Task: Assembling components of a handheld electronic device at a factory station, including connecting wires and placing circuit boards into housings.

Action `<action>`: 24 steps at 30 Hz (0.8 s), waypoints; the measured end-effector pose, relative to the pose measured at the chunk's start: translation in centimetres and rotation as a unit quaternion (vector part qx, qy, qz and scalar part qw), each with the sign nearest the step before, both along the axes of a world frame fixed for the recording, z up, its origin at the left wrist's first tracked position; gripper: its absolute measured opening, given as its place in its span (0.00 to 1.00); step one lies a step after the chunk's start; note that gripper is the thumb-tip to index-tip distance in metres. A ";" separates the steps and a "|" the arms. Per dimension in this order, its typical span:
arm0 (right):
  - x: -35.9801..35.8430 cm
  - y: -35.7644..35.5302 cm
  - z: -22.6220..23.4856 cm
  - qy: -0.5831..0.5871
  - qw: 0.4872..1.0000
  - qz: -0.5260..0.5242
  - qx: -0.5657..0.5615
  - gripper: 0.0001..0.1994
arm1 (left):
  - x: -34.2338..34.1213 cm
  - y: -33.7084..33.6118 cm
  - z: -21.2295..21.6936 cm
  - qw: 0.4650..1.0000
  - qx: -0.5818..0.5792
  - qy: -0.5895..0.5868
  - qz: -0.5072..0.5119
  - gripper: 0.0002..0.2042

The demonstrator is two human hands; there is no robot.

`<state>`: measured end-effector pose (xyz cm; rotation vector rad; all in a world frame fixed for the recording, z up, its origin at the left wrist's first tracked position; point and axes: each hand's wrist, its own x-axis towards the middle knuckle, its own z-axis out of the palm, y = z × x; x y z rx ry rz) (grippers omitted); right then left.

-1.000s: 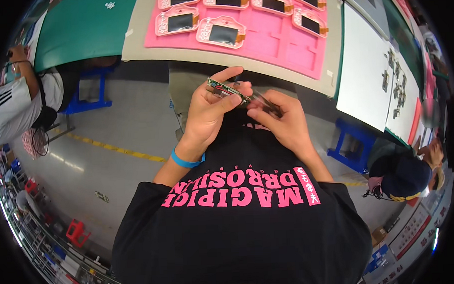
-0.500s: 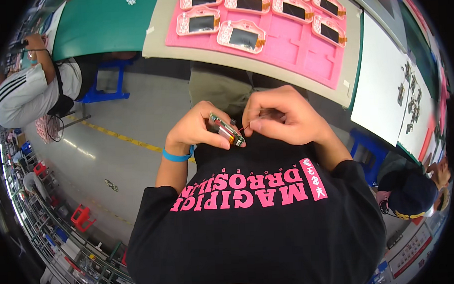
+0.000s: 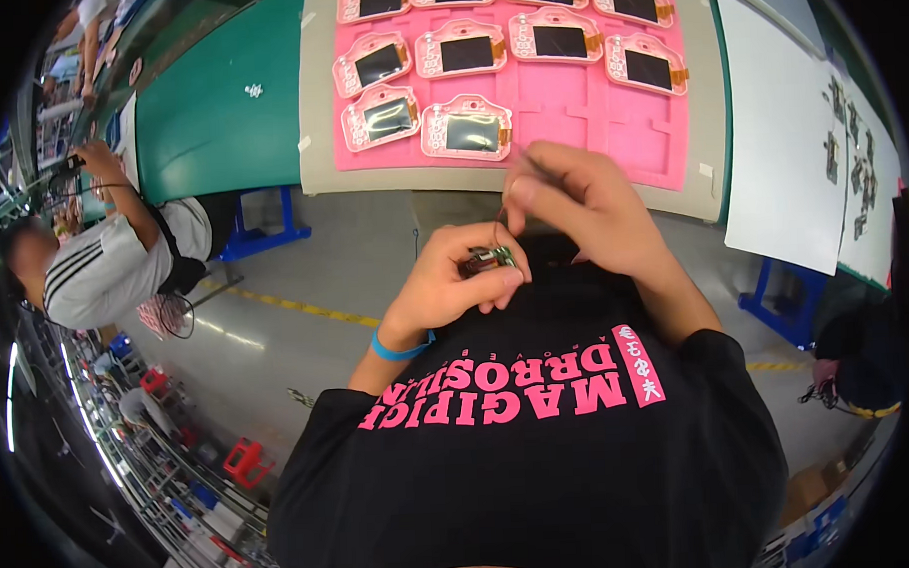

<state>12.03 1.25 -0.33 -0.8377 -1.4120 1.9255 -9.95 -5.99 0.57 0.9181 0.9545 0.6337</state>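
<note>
A small green circuit board sits above the lap, just below the surface edge, pinched in the left hand's closed grip. The right hand hovers just above it, fingers pinched narrow on a thin wire. Beyond, a pink tray carries pink screen units.
</note>
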 end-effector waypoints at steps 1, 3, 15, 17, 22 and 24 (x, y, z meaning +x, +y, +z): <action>0.1 0.1 0.0 -0.044 0.996 -0.063 0.035 0.09 | 0.0 0.5 0.4 0.999 -0.012 0.031 0.019 0.03; 1.6 0.2 0.4 -0.061 0.990 -0.118 -0.050 0.14 | -0.3 1.6 1.2 0.995 -0.011 0.061 0.082 0.02; 1.8 -3.5 -1.0 0.037 0.963 -0.079 -0.255 0.13 | 0.9 9.6 0.7 0.879 0.272 0.390 0.044 0.13; 1.1 -3.6 -1.2 0.061 0.956 -0.097 -0.269 0.12 | 0.8 10.0 0.5 0.875 0.269 0.402 0.028 0.14; -0.7 -2.1 -0.2 0.071 0.948 -0.030 -0.308 0.10 | 0.3 10.0 0.9 0.934 0.174 0.289 0.114 0.18; -1.3 -1.9 -0.2 0.087 0.942 -0.031 -0.324 0.10 | 0.5 10.0 1.3 0.941 0.150 0.276 0.128 0.22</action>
